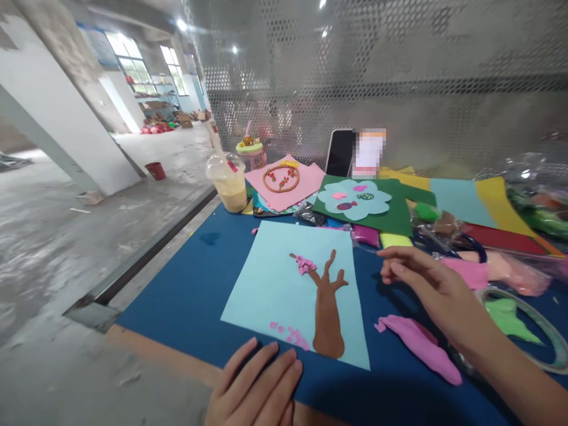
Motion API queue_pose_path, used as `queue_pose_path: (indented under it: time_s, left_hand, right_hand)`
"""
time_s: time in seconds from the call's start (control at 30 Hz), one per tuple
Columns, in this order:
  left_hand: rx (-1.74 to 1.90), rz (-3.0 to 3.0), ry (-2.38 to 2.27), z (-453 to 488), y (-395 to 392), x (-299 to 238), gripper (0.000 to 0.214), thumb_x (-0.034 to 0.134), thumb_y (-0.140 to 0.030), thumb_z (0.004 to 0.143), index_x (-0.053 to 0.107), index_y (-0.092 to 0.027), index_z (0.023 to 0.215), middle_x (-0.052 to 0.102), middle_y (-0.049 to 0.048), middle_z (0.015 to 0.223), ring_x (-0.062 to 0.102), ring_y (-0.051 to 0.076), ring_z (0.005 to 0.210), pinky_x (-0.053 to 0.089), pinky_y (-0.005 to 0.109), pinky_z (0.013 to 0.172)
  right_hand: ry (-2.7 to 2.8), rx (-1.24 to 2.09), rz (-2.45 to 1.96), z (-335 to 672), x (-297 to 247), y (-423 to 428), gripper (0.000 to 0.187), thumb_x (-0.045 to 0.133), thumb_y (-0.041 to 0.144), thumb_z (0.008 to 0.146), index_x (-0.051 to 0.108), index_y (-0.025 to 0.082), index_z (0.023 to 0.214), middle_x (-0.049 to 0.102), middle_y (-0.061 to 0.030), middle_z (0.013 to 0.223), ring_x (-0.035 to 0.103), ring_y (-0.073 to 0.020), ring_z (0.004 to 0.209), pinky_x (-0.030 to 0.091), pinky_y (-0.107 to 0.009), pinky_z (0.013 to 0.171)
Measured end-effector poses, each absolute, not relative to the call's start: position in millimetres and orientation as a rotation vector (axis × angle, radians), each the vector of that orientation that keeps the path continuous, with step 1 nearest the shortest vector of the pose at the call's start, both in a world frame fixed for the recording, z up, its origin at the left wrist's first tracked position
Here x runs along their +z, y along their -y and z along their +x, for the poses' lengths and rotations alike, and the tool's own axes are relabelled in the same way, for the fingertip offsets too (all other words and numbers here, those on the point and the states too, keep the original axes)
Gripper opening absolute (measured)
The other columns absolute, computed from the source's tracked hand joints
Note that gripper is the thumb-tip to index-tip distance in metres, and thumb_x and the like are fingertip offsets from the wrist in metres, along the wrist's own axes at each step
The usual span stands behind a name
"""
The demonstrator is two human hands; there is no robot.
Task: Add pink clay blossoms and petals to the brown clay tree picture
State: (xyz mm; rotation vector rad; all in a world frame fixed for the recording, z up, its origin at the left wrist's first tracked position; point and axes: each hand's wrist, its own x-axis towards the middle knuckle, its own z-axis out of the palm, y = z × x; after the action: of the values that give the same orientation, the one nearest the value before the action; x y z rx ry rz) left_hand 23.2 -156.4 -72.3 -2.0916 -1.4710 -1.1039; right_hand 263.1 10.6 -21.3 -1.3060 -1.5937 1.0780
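Observation:
On the light blue paper is a brown clay tree with a trunk and bare branches. A cluster of small pink clay bits sits on its left branch. More pink dabs lie at the paper's lower edge. My left hand rests at that edge, fingers stretched out and flat, holding nothing visible. To the right of the paper, my right hand is raised over the blue table, thumb and fingers drawn together; whatever is between the tips is too small to see. A pink clay lump lies below it.
A lidded cup stands at the back left. Behind the paper lie a pink card, a green card with a blue cloud shape and a phone. A tape roll and bagged clay crowd the right.

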Motion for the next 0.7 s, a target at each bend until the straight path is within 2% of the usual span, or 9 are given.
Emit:
queue_pose_path:
  time_s: [0.27, 0.57, 0.7]
  left_hand:
    - [-1.082, -2.181, 1.492, 18.4, 166.9, -66.3, 0.025, 0.051, -0.011, 0.089, 0.072, -0.018, 0.1, 0.077, -0.0013, 0.103, 0.068, 0.015, 0.102, 0.044, 0.031, 0.107]
    - [-0.979, -2.21, 1.437, 16.5, 166.5, -67.4, 0.032, 0.048, -0.007, 0.087, 0.07, -0.014, 0.109, 0.076, 0.0017, 0.108, 0.064, 0.019, 0.11, 0.042, 0.036, 0.109]
    - [-0.959, -2.235, 1.413, 14.6, 167.5, -64.0, 0.029, 0.047, -0.009, 0.09, 0.07, -0.016, 0.106, 0.077, -0.0002, 0.104, 0.067, 0.017, 0.106, 0.045, 0.033, 0.108]
  right_hand:
    - [1.591, 1.123, -1.32, 265.0, -17.4, -7.9, 0.032, 0.063, 0.061, 0.078, 0.065, 0.035, 0.096, 0.063, -0.0021, 0.084, 0.06, -0.0235, 0.083, 0.052, -0.038, 0.079]
    - [1.629, 1.136, -1.341, 265.7, -16.4, -7.4, 0.029, 0.06, 0.062, 0.081, 0.062, 0.038, 0.097, 0.058, -0.0014, 0.084, 0.055, -0.0229, 0.084, 0.047, -0.038, 0.079]
    - [1.657, 1.128, -1.344, 265.9, -17.4, -8.3, 0.027, 0.059, 0.061, 0.082, 0.062, 0.039, 0.096, 0.057, -0.0014, 0.084, 0.054, -0.0229, 0.082, 0.046, -0.038, 0.077]
